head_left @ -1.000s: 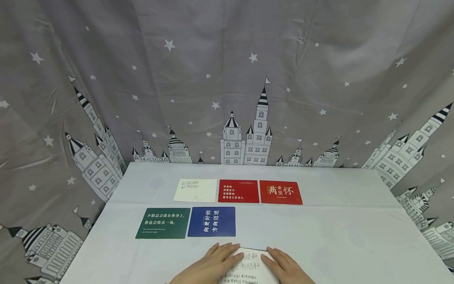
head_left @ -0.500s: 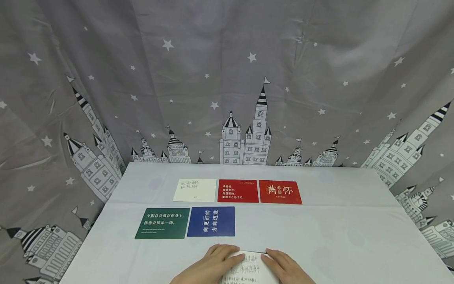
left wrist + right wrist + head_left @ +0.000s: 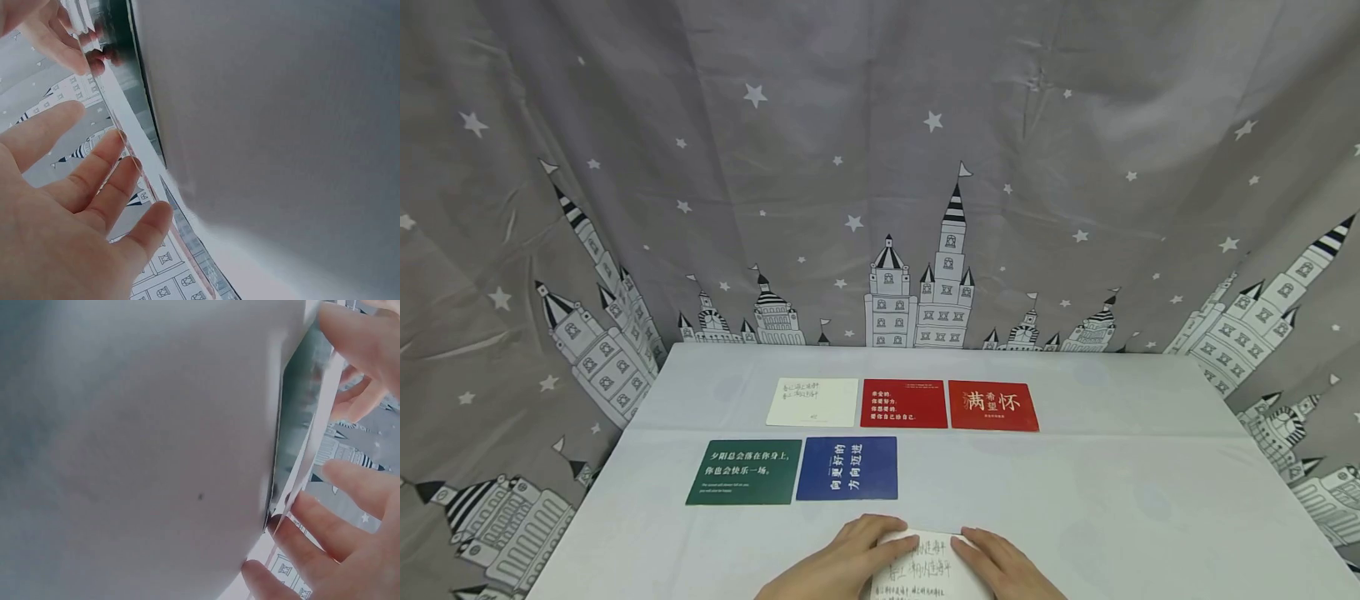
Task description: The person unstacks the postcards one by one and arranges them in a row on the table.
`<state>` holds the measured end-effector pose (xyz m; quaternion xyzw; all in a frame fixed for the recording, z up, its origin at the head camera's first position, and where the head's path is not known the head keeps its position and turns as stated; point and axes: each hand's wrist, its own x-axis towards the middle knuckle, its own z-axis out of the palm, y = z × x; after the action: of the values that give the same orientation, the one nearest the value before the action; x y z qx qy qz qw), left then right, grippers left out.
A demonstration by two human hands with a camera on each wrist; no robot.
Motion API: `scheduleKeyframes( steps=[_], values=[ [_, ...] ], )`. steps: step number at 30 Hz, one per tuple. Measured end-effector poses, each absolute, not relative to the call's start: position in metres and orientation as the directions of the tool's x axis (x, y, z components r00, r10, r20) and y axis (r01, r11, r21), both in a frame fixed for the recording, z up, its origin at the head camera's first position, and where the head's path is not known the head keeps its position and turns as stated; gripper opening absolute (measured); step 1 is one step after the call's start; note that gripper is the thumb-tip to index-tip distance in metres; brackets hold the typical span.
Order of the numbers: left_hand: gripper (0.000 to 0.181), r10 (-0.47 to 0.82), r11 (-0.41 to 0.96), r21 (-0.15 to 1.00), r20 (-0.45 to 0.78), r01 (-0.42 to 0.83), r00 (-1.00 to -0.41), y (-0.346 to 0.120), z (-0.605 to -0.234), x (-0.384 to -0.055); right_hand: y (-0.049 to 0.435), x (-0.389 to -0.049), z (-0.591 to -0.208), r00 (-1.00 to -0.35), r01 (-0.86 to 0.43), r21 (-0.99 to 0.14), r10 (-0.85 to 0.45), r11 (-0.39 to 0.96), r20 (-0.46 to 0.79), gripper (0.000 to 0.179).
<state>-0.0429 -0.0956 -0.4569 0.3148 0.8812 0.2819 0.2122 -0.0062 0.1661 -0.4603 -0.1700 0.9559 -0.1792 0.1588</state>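
Observation:
At the bottom of the head view, my two hands hold a white handwritten card (image 3: 932,571), its lower part cut off by the frame. My left hand (image 3: 838,560) grips its left side, thumb on the written face and fingers at the top corner. On the opposite side my right hand (image 3: 1011,567) holds it the same way. The left wrist view shows spread fingers (image 3: 94,181) along a thin edge, with a glossy dark green strip (image 3: 122,56) nearby. Similar fingers (image 3: 312,534) touch an edge in the right wrist view. Whether several cards are stacked cannot be told.
Ahead on the white table (image 3: 1112,483) lie a cream handwritten card (image 3: 812,402), a red card (image 3: 904,404) and an orange-red card (image 3: 994,407). A green card (image 3: 743,472) and a blue card (image 3: 847,468) form a nearer row. A grey castle-print curtain (image 3: 775,183) stands behind.
The card's top edge has dropped slightly towards the bottom of the head view since one second ago. Both hands keep their hold, and the cards on the table lie as before.

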Motion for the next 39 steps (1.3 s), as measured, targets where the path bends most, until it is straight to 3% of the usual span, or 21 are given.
scheduleKeyframes(
  steps=[9, 19, 26, 31, 39],
  values=[
    [0.099, 0.671, 0.652, 0.602, -0.177, 0.461, -0.72, -0.096, -0.455, -0.046, 0.172, -0.018, -0.454, -0.883, -0.263, -0.5, -0.415, 0.825, -0.22, 0.11],
    [0.092, 0.637, 0.656, 0.602, -0.119, 0.455, -0.762, -0.093, -0.455, -0.057, 0.181, -0.036, -0.454, -0.859, -0.35, -0.461, -0.476, 0.816, -0.191, 0.111],
    [0.08, 0.695, 0.629, 0.475, 0.011, 0.616, -0.719, -0.094, -0.457, -0.067, 0.185, -0.051, -0.452, -0.845, -0.363, -0.499, -0.503, 0.787, -0.18, 0.099],
    [0.079, 0.723, 0.613, 0.399, 0.063, 0.682, -0.688, -0.094, -0.453, -0.074, 0.188, -0.06, -0.452, -0.827, -0.461, -0.442, -0.553, 0.769, -0.1, 0.087],
    [0.077, 0.735, 0.602, 0.334, 0.124, 0.725, -0.667, -0.092, -0.451, -0.085, 0.192, -0.069, -0.449, -0.814, -0.551, -0.359, -0.58, 0.753, 0.034, 0.087]
  ],
)
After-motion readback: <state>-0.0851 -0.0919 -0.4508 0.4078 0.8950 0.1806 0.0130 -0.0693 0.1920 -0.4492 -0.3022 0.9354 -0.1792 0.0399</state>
